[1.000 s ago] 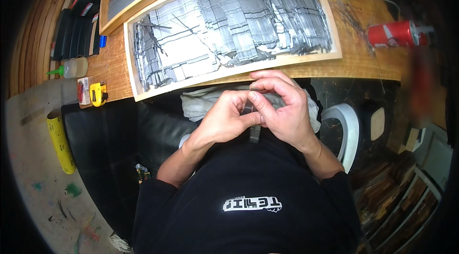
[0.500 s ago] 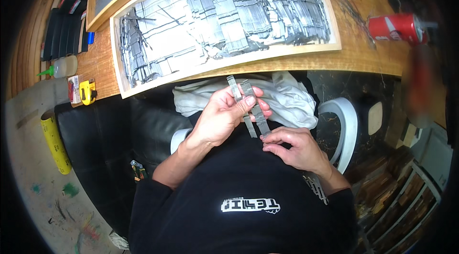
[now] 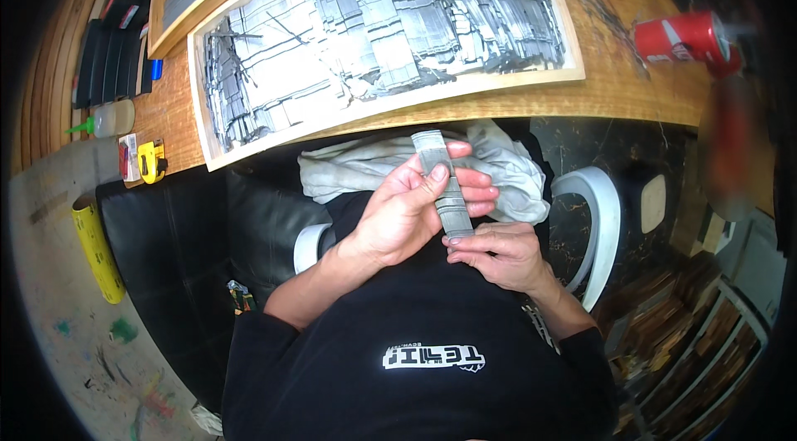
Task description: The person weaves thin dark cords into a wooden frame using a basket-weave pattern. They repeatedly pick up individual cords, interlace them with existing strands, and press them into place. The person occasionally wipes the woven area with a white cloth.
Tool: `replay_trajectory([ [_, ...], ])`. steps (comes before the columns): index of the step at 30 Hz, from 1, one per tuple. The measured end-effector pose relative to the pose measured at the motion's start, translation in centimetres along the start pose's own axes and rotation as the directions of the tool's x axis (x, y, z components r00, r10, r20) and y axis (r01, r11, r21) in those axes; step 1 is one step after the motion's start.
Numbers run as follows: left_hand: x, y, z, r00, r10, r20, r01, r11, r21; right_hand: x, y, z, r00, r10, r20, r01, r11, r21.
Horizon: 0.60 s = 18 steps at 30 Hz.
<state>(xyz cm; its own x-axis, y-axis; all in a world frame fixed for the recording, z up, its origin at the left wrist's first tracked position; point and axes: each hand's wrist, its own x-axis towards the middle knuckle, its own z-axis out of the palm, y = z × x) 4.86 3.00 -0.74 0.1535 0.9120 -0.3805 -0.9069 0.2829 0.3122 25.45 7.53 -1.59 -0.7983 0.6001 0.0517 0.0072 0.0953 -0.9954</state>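
Note:
My left hand (image 3: 397, 215) grips a flat grey layered strip (image 3: 452, 207) above my lap, thumb pressed on its face and the other fingers behind it. At the strip's lower end, my right hand (image 3: 508, 257) pinches it between thumb and fingertips. The strip looks like narrow grey pieces lying edge to edge, with dark lines running across it. Just beyond my hands, on the table, lies a shallow wooden frame (image 3: 398, 105) filled with similar grey and black strips (image 3: 394, 42). Glare whitens part of that surface.
A second wooden frame (image 3: 158, 22) lies behind the first. On the wooden table (image 3: 635, 100) is a red can (image 3: 679, 38) at right; a yellow tape measure (image 3: 152, 160) and a green-tipped bottle (image 3: 112, 118) are at left. A pale cloth (image 3: 506, 163) hangs under the edge.
Two narrow strips that were apart in my left hand now lie together as one wider strip. My right hand has shifted slightly left, onto its lower end.

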Motion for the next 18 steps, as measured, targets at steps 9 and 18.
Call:
replay_trajectory([
  [9,2.0,3.7,-0.4,0.971,-0.076,-0.228,0.183,0.848,0.497,-0.4,0.4,2.1,0.985,0.113,-0.134,-0.094,0.986,0.136],
  [18,2.2,4.0,-0.8,0.960,-0.091,-0.265,0.222,0.824,0.522,0.5,-0.2,1.0,0.977,0.214,-0.005,-0.214,0.976,0.052],
])
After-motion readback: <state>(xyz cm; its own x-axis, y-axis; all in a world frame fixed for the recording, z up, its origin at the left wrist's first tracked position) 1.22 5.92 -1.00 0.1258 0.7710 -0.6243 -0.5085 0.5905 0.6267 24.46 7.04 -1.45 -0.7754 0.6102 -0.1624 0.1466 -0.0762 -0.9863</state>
